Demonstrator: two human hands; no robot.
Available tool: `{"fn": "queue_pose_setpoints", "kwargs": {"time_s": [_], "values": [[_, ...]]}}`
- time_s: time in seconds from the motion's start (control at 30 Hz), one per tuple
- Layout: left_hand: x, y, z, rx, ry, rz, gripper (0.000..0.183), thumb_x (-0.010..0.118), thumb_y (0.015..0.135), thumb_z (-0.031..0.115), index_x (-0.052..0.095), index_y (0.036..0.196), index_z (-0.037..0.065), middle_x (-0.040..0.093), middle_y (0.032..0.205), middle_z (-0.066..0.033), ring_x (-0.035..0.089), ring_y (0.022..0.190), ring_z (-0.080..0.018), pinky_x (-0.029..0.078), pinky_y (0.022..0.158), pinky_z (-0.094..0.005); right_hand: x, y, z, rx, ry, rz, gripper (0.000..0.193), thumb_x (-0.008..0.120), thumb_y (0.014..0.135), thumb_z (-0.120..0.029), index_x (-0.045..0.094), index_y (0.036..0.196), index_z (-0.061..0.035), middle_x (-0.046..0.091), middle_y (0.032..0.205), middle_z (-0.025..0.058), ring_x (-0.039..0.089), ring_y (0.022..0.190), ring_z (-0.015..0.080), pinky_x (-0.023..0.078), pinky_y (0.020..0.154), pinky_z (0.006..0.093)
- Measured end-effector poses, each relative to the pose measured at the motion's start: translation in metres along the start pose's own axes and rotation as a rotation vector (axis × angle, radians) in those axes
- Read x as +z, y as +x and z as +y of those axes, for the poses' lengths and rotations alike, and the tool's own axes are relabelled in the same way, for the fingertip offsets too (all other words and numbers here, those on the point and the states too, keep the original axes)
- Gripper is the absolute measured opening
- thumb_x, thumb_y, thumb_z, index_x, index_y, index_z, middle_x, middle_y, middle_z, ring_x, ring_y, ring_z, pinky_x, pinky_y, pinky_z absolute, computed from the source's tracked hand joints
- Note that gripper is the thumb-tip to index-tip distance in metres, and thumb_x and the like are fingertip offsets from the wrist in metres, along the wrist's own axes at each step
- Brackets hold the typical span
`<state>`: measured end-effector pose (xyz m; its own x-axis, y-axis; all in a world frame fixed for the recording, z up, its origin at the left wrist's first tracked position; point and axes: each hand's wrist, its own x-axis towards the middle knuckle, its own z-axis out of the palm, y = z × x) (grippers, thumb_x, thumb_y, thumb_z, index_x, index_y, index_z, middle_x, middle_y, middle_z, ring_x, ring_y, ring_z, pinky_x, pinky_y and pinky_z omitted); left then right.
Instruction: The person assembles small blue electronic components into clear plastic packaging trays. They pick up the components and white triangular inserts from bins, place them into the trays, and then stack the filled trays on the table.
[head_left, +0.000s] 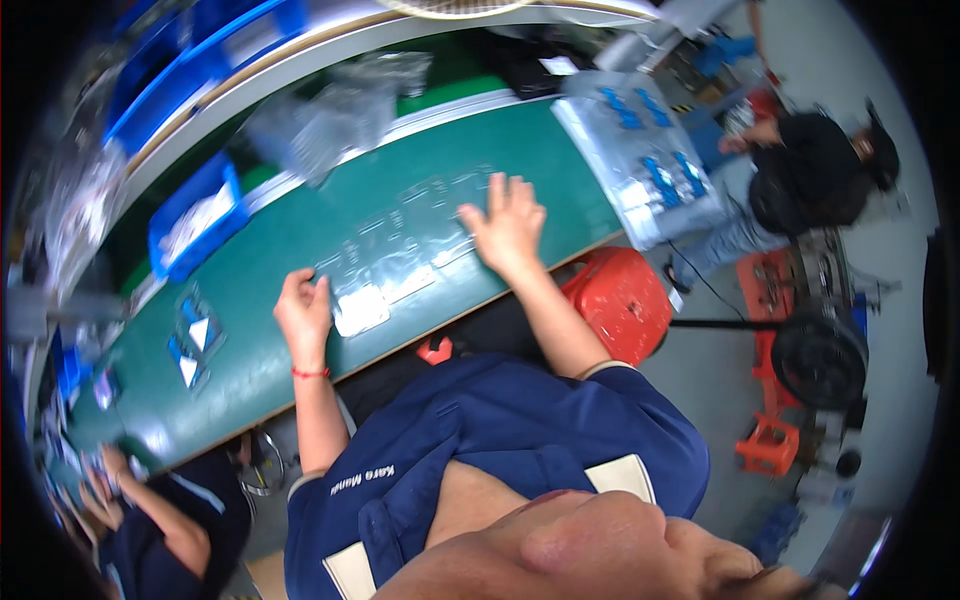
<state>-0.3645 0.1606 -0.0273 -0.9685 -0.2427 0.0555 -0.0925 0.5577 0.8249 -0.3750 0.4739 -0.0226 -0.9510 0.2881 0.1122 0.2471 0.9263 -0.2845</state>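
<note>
Two hands [303,310] [507,225] press one clear bag [395,262]; one blue bin [196,215] nearby.

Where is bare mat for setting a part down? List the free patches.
Free: green mat between the blue bin and left hand; also between right hand and the silver bag stack. Crowded: clear bags between the hands.

factory assembly line | long green workbench [300,250] | blue parts bins [195,215] | co-workers seated nearby

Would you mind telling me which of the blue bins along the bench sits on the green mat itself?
The small blue bin holding white items, left of the left hand. The other blue bins stand on the upper shelf behind the mat.
</note>
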Motion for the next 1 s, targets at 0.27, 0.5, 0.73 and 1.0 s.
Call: {"fn": "queue_pose_setpoints", "kwargs": {"time_s": [0.27, 0.5, 0.73, 1.0], "values": [[0.004, 0.008, 0.020, -0.048, -0.177, 0.018, 0.034, 0.065, 0.089, 0.012, 0.053, 0.119, 0.000, 0.057, 0.072, -0.0026, 0.052, 0.048, -0.0071, 0.039, 0.035, -0.0226, -0.091, 0.040, 0.093, -0.023, -0.021, 0.635, 0.058, 0.062, 0.086, -0.040, 0.053, 0.128, -0.0003, 0.054, 0.123, 0.0261, 0.050, 0.115, 0.0404, 0.034, 0.098, 0.0519], [0.008, 0.006, 0.014, -0.001, -0.227, 0.052, 0.036, 0.063, 0.091, 0.013, 0.051, 0.122, -0.001, 0.057, 0.077, -0.0020, 0.050, 0.048, -0.0056, 0.037, 0.037, -0.0209, -0.173, 0.105, 0.260, 0.564, -0.419, 0.304, 0.051, 0.058, 0.085, -0.052, 0.072, 0.104, -0.0062, 0.064, 0.114, 0.0175, 0.053, 0.112, 0.0365, 0.036, 0.096, 0.0495], [0.007, 0.005, 0.014, -0.009, -0.294, 0.051, 0.035, 0.062, 0.091, 0.010, 0.050, 0.122, -0.001, 0.057, 0.076, -0.0020, 0.048, 0.049, -0.0045, 0.037, 0.040, -0.0199, -0.178, 0.116, 0.263, 0.630, -0.432, 0.242, 0.065, 0.061, 0.080, -0.062, 0.072, 0.106, -0.0036, 0.055, 0.125, 0.0152, 0.045, 0.118, 0.0302, 0.028, 0.099, 0.0446], [0.007, 0.005, 0.011, 0.000, -0.307, 0.033, 0.034, 0.062, 0.091, 0.009, 0.051, 0.121, -0.002, 0.058, 0.077, -0.0015, 0.048, 0.050, -0.0039, 0.038, 0.042, -0.0194, -0.187, 0.115, 0.279, 0.521, -0.364, 0.259, 0.067, 0.066, 0.077, -0.062, 0.065, 0.110, -0.0029, 0.066, 0.104, 0.0184, 0.061, 0.102, 0.0357, 0.045, 0.087, 0.0469]]}}
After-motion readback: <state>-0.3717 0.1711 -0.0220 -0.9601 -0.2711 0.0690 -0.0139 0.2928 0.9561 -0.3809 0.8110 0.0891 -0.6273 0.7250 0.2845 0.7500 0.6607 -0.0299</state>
